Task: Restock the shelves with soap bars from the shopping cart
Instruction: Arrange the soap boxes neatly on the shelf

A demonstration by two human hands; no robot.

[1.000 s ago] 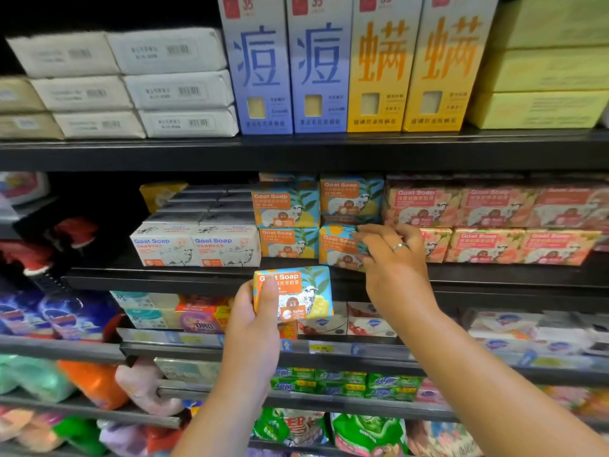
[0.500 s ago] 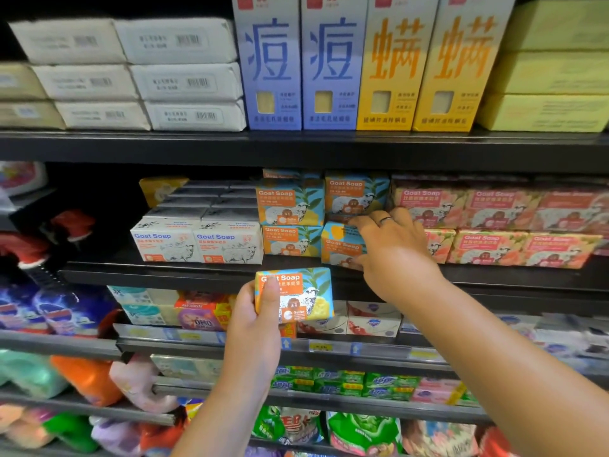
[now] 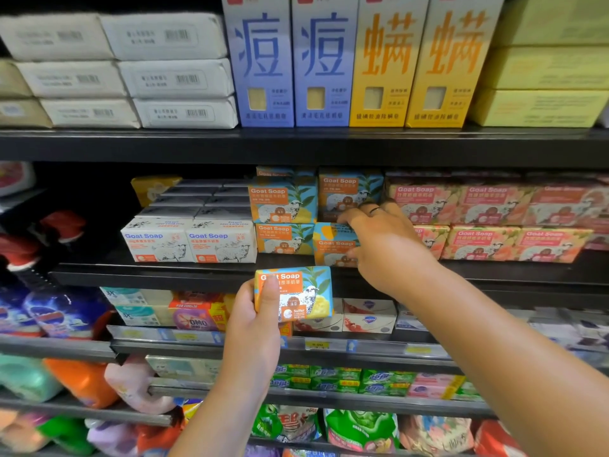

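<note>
My left hand [image 3: 253, 321] holds a blue and orange Goat Soap box [image 3: 298, 296] upright in front of the middle shelf edge [image 3: 164, 275], thumb across its front. My right hand [image 3: 382, 242] reaches into that shelf and grips another blue and orange soap box [image 3: 331, 245], fingers over its top and thumb under its front. That box is tilted in the lower row, beside a stack of the same soap [image 3: 283, 219]. No shopping cart is in view.
White Goat Soap boxes [image 3: 188, 242] stand left of the blue stack and pink ones [image 3: 494, 225] right. Tall blue and yellow boxes [image 3: 356, 61] and white wrapped bars [image 3: 131, 70] fill the top shelf. Detergent bags and small soap packs line the lower shelves.
My right hand has pushed deeper into the shelf and closed more over the tilted box. My left hand with its box has stayed at about the same spot.
</note>
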